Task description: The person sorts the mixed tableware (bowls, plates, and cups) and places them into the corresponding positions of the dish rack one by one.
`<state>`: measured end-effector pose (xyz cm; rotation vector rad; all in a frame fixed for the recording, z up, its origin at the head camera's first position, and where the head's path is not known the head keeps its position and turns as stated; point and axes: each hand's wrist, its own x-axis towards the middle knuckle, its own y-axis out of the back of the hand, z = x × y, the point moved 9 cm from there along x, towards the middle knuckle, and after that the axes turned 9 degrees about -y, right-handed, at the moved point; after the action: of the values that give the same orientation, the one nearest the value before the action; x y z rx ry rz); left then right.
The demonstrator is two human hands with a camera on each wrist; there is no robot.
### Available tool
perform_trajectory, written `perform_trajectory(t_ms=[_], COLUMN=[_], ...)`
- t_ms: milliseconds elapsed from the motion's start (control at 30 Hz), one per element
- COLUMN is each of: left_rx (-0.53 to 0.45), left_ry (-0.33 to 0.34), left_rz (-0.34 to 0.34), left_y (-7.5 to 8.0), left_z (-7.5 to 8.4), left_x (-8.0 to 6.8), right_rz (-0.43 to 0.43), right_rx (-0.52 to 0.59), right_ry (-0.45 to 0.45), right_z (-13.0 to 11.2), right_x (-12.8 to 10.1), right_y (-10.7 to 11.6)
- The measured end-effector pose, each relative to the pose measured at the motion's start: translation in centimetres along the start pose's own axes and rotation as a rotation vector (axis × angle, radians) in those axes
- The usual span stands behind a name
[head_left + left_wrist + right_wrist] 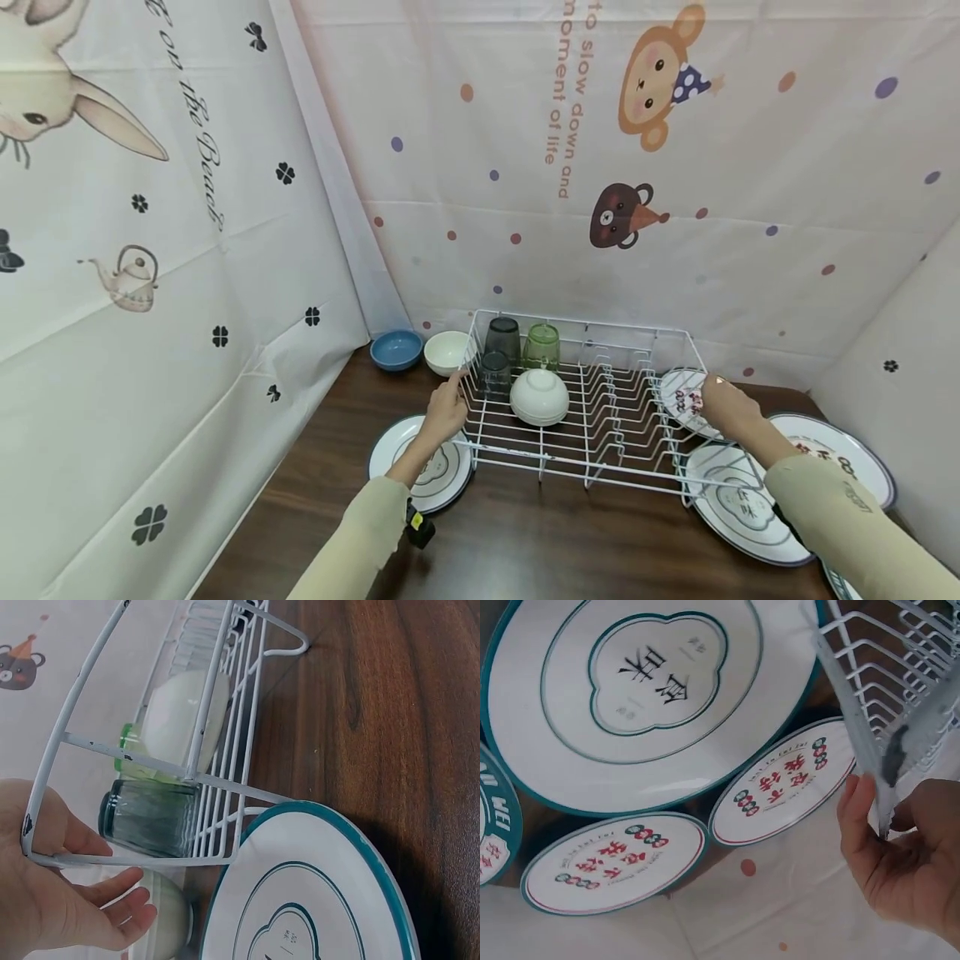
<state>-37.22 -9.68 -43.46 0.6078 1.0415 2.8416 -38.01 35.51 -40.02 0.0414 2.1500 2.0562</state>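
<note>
A white wire dish rack (585, 322) stands between both hands. At its left end, my left hand (447, 408) holds the upper side wire, which runs between the thumb and fingers in the left wrist view. My right hand (729, 404) grips the opposite end; in the right wrist view its thumb and fingers pinch the blurred wire. Inside the rack's left half stand two dark glasses (502, 336) and a green glass (542, 346), all upside down. In front of them are white bowls (539, 396), turned over and stacked. The right half holds bare wire slots.
Left of the rack lie a rimmed plate (431, 483), a blue bowl (397, 350) and a cream bowl (444, 353). Several plates (738, 508) spread at the right, partly under the rack's edge. Printed curtains (450, 150) enclose the dark wooden table (570, 550).
</note>
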Motion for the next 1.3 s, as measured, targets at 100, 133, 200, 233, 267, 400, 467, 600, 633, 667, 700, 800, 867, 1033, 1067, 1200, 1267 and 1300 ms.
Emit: perform_trajectory(t_ms=[100,133,200,233,267,400,467,600,633,667,700,800,867,1033,1067,1200,1267,1300], left_rx=[0.012,0.015,0.009,-0.004,-0.020,-0.115,-0.130,-0.071,-0.035,0.004,0.029,0.060,0.021,-0.089,-0.104,-0.098,-0.068,-0.049], left_ry=[-0.003,-0.003,0.003,0.014,0.023,0.129,0.183,0.248,0.253,0.269,0.307,0.436,0.532,0.620,0.619,0.592,0.567,0.556], left_rz=[-0.006,-0.015,-0.050,-0.076,-0.103,-0.208,-0.204,-0.135,-0.117,-0.106,-0.102,-0.099,-0.106,-0.040,-0.022,0.035,0.051,0.066], left_y=[-0.1,-0.1,-0.3,-0.5,-0.5,-0.3,0.6,2.5,3.0,3.3,3.4,3.5,3.1,2.6,2.5,2.1,1.9,1.8], left_z=[0.2,0.3,0.3,0.2,0.2,-0.7,-1.7,-3.9,-4.4,-5.0,-5.7,-8.0,-9.3,-11.2,-11.5,-12.5,-12.8,-12.8], left_x=[0.3,0.3,0.4,0.3,0.3,0.5,1.1,3.4,4.1,4.6,5.0,5.7,5.7,6.4,6.6,7.2,7.5,7.6], right_rz=[0.039,0.067,0.123,0.138,0.151,0.135,0.132,0.166,0.168,0.172,0.173,0.167,0.156,0.141,0.146,0.175,0.175,0.173], right_rx=[-0.040,-0.058,-0.090,-0.094,-0.088,-0.025,0.018,0.083,0.103,0.116,0.130,0.149,0.147,0.143,0.144,0.141,0.135,0.130], right_ry=[0.075,0.104,0.146,0.159,0.169,0.180,0.182,0.177,0.167,0.160,0.152,0.131,0.114,0.094,0.092,0.081,0.078,0.076], right_z=[-0.1,-0.3,-0.5,-0.4,-0.3,0.3,0.3,0.1,0.2,0.3,0.4,0.9,1.1,1.0,0.9,1.0,1.1,1.2], right_x=[-0.5,-0.8,-1.3,-1.6,-1.8,-2.1,-2.1,-2.2,-2.1,-2.0,-1.9,-1.8,-1.7,-1.2,-1.1,-0.6,-0.4,-0.3], right_y=[-0.4,-0.5,-0.5,-0.6,-0.8,-2.1,-2.9,-3.6,-3.7,-3.7,-3.6,-3.6,-3.6,-3.4,-3.2,-2.6,-2.5,-2.5])
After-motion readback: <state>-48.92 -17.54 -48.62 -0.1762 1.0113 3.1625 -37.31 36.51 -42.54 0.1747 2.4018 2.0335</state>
